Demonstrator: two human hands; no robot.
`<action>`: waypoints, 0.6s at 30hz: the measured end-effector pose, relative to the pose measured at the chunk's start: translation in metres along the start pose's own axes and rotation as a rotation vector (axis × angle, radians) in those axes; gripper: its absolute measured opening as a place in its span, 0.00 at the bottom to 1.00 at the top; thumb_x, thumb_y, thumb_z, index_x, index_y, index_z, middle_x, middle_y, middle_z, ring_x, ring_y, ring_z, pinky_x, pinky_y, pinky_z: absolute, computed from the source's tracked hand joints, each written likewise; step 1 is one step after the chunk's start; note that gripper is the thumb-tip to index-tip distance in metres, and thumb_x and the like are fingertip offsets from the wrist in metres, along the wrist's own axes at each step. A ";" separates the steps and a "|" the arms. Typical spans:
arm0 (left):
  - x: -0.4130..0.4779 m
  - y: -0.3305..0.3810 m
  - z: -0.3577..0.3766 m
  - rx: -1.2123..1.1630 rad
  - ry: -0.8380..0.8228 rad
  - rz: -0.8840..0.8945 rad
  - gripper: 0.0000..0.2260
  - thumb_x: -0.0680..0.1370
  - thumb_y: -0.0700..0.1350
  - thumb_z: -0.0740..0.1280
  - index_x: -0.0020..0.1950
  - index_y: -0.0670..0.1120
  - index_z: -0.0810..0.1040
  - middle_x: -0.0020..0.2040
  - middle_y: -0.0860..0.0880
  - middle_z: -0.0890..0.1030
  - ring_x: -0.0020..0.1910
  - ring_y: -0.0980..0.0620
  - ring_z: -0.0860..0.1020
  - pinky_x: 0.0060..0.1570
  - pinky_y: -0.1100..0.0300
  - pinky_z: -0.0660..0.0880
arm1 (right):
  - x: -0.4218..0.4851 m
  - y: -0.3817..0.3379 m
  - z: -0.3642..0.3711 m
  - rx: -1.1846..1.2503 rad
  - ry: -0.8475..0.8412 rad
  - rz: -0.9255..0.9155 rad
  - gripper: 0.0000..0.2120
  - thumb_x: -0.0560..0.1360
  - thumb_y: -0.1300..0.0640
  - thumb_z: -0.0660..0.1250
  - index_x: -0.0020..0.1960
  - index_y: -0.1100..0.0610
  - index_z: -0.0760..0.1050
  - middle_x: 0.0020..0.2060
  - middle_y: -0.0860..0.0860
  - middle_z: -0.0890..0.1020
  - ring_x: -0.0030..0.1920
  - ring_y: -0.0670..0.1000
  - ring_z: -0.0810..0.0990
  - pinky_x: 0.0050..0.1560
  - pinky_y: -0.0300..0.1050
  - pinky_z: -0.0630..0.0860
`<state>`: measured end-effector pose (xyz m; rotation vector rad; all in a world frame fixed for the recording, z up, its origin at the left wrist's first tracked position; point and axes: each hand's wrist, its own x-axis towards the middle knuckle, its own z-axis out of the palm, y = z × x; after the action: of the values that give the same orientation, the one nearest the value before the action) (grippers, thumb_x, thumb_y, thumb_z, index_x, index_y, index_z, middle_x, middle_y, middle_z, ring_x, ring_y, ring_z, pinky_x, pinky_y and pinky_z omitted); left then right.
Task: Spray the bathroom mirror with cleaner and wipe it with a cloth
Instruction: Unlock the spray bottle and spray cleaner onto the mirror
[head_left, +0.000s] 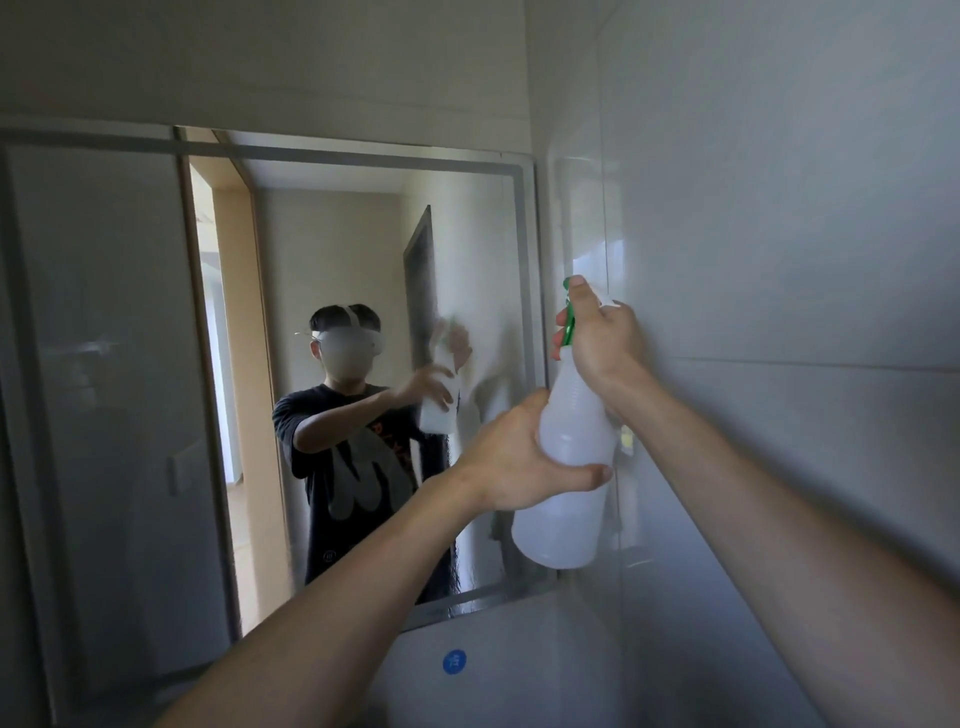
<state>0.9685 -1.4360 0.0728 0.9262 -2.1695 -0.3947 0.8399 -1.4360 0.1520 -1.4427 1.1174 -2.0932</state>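
Observation:
A translucent white spray bottle (569, 493) with a green trigger is raised in front of the right part of the wall mirror (337, 249). My left hand (514, 457) grips the bottle's body from the left, thumb across its front. My right hand (597, 343) wraps around the spray head, its fingers on the green trigger. The nozzle points toward the mirror's right side, where the glass looks misted and streaked. The mirror reflects a person holding the same bottle. No cloth is in view.
A glossy grey tiled wall (779, 260) runs close along the right, just behind the bottle. Below the mirror's lower edge is a white surface with a round blue sticker (454, 661). The reflection shows a doorway and a dark door.

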 end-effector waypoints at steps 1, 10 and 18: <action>0.003 0.002 -0.003 0.002 0.006 0.003 0.36 0.60 0.68 0.77 0.64 0.59 0.73 0.56 0.60 0.83 0.56 0.55 0.82 0.59 0.49 0.80 | 0.002 -0.004 0.000 0.005 0.005 -0.017 0.22 0.72 0.36 0.61 0.34 0.53 0.78 0.23 0.47 0.79 0.33 0.58 0.81 0.51 0.64 0.82; 0.039 0.050 -0.049 0.047 0.079 0.126 0.32 0.61 0.66 0.77 0.61 0.57 0.75 0.53 0.58 0.84 0.52 0.56 0.84 0.55 0.48 0.82 | 0.051 -0.065 0.000 0.096 -0.001 -0.141 0.24 0.72 0.38 0.63 0.26 0.53 0.77 0.26 0.49 0.81 0.37 0.57 0.81 0.56 0.68 0.78; 0.034 0.044 -0.055 0.068 0.074 0.098 0.30 0.62 0.64 0.77 0.60 0.57 0.74 0.53 0.58 0.84 0.52 0.55 0.83 0.56 0.47 0.82 | 0.048 -0.060 0.009 0.051 -0.052 -0.077 0.21 0.75 0.39 0.60 0.34 0.54 0.75 0.24 0.50 0.80 0.35 0.60 0.80 0.53 0.63 0.81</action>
<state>0.9708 -1.4301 0.1512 0.8539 -2.1622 -0.2366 0.8361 -1.4346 0.2289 -1.5292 0.9973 -2.1074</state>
